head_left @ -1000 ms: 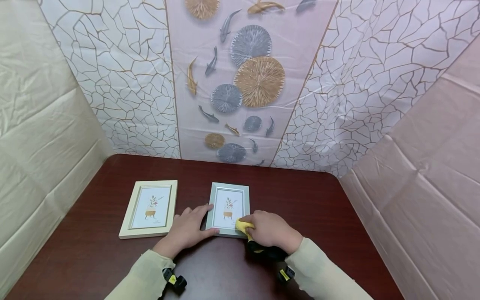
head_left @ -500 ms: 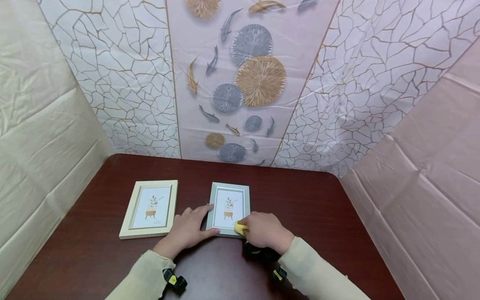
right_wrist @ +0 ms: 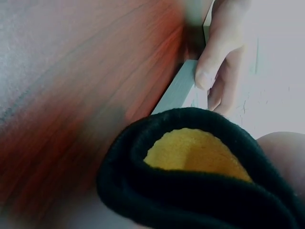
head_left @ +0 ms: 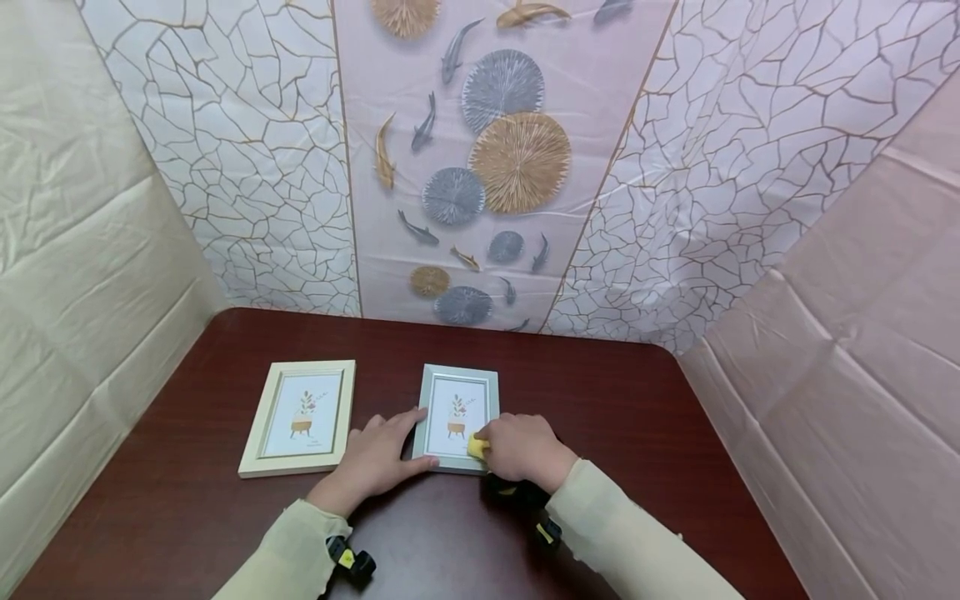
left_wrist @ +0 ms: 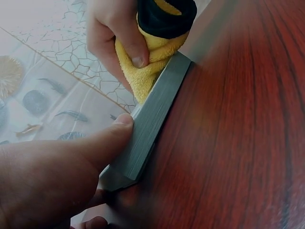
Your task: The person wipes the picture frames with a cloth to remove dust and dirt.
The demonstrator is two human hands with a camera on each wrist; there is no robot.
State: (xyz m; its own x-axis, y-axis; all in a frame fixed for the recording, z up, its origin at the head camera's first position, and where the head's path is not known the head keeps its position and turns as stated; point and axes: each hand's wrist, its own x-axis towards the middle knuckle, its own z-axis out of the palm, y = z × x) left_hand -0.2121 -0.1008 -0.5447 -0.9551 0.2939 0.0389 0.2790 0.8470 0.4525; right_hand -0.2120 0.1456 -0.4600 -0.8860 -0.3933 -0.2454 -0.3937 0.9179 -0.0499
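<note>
Bearings are taken from the head view, with 12 o'clock toward the back wall. The grey-green picture frame (head_left: 456, 408) lies flat, face up, at the middle of the tabletop (head_left: 622, 408). Left hand (head_left: 378, 454): at the frame's 8 o'clock, thumb and forefinger spread wide across the near corner; the thumb rests on the near edge, the forefinger touches the 9 o'clock side. Right hand (head_left: 523, 450): at 4 o'clock, fingers closed on a yellow cloth (head_left: 477, 447), pressing it to the frame's 5 o'clock corner. The right wrist view shows the cloth folded, with a black outer face and yellow inside. A cream picture frame (head_left: 297, 419) lies face up at 9 o'clock, apart from the first; both hold a potted-plant print. At 12 o'clock hangs a patterned backdrop (head_left: 517, 162) with fish and discs.
</note>
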